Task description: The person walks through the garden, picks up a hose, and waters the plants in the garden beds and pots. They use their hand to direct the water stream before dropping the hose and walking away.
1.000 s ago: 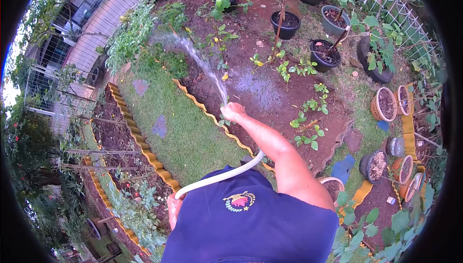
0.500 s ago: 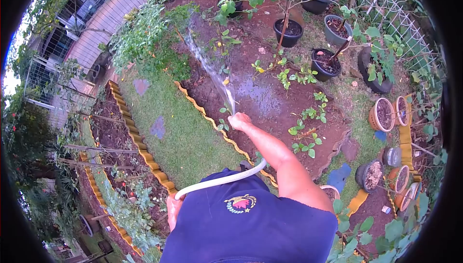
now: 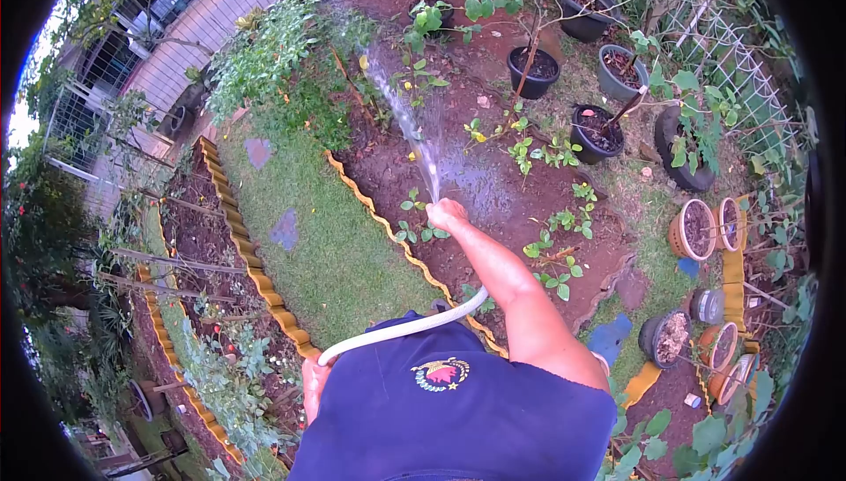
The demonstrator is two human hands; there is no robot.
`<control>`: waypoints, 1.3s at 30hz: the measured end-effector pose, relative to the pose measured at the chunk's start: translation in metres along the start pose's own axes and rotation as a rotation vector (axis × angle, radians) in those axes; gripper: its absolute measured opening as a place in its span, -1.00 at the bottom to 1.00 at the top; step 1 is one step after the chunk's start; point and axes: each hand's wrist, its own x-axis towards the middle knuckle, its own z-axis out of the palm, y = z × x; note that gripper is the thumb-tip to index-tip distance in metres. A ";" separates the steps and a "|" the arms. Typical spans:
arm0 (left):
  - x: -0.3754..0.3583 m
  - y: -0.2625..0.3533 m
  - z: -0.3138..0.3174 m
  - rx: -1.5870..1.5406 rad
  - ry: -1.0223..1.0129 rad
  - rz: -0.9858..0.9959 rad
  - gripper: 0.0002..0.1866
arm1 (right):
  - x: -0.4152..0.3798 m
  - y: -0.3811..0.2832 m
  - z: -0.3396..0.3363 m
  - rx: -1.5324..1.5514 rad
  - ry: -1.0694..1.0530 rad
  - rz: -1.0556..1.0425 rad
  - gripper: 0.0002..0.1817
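Note:
My right hand point(image 3: 447, 214) is stretched out over the soil bed, its fingers closed around the end of a hose. From it a stream of water point(image 3: 401, 111) shoots forward to the leafy green bush point(image 3: 273, 75) at the bed's far left. The pale hose point(image 3: 401, 330) curves across the front of my dark blue shirt point(image 3: 458, 424), and part of it is hidden behind my right forearm. Low by my left side, my left hand point(image 3: 314, 386) is closed on the hose, its fingers only partly visible. Small leafy plants point(image 3: 557, 221) grow in the bed near my right hand.
Wavy yellow edging point(image 3: 388, 227) borders the bed, with a grass strip point(image 3: 335, 261) to its left. Black pots point(image 3: 534, 73) and a tyre point(image 3: 684, 150) stand at the right, terracotta pots point(image 3: 693, 230) farther down. A wire fence point(image 3: 736, 75) runs along the right side.
My right hand and the water stream have shifted slightly to the right in view. The surroundings have shifted a little as my head moved. Both hands keep hold of the hose.

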 end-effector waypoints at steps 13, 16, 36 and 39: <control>-0.002 0.005 -0.010 -0.045 -0.030 -0.010 -0.72 | -0.017 -0.019 0.009 -0.039 -0.033 -0.068 -0.45; -0.003 0.008 -0.011 -0.033 -0.035 -0.038 -0.70 | -0.018 -0.021 0.002 -0.018 -0.008 -0.069 -0.45; 0.004 -0.003 0.000 -0.099 -0.033 0.032 -0.68 | -0.017 0.012 0.001 -0.022 -0.003 -0.035 -0.45; -0.015 0.021 0.000 0.011 0.131 0.111 -0.68 | -0.018 -0.012 -0.001 -0.042 -0.049 -0.129 -0.47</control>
